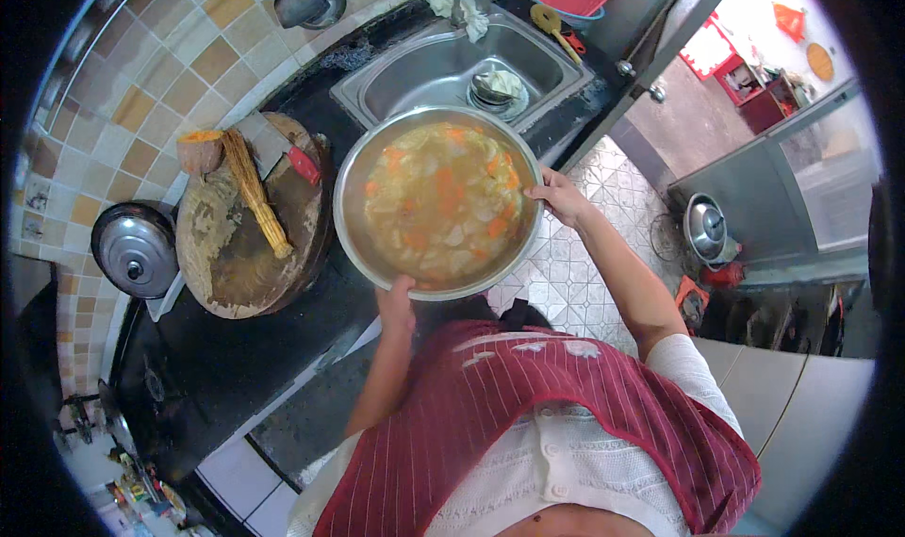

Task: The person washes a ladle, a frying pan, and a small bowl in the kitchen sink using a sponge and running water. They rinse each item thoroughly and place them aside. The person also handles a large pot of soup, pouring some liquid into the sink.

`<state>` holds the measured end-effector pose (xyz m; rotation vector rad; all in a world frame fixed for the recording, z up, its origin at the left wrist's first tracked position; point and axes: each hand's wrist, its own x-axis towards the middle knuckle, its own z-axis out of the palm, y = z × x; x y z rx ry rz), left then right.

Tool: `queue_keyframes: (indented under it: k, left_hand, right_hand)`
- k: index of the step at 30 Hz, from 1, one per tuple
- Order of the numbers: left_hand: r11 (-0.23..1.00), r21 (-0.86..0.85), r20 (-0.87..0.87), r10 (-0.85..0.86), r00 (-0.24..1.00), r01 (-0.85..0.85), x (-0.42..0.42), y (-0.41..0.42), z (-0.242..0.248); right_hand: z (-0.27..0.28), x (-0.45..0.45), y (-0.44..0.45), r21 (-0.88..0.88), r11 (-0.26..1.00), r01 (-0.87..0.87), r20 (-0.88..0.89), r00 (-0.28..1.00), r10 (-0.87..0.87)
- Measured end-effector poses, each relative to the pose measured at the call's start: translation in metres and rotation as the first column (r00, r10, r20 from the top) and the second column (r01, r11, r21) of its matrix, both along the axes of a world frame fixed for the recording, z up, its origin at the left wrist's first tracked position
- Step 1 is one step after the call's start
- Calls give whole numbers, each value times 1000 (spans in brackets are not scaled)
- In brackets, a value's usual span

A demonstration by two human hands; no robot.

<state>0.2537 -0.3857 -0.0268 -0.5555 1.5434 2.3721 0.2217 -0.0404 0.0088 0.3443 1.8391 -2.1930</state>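
A wide stainless steel basin (344,204) is held in front of me, between the sink and my body. Inside it is a cloudy yellowish broth (438,197) with orange chunks and pale pieces. My left hand (397,307) grips the rim at the near left side, its thumb on top. On the right side, my right hand (558,196) holds the rim with the thumb over the edge. The fingers beneath the basin are hidden. Whether the basin also rests on the counter edge, I cannot tell.
To the left, a round wooden chopping board (226,268) bears a whisk brush (258,197), a red-handled cleaver (272,144) and a cut squash (200,151). A metal lid (134,249) leans beside it. Beyond the basin, bowls (495,91) sit in the steel sink (424,88). A doorway (696,113) opens right.
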Motion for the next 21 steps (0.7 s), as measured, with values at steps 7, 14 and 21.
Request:
queue_keyframes:
  k: [7,14,21]
  left_hand:
    - [979,-67,-52,190,980,-193,-23,52,5]
    - [894,-202,192,437,879,-400,-19,69,-9]
    - [862,-84,111,506,855,-499,-11,62,-41]
  right_hand:
    - [-25,-79,38,-121,974,-193,-114,977,179]
    - [34,-247,88,895,359,-264,-29,769,638]
    - [279,-437,-51,-145,969,-200,-563,822,85]
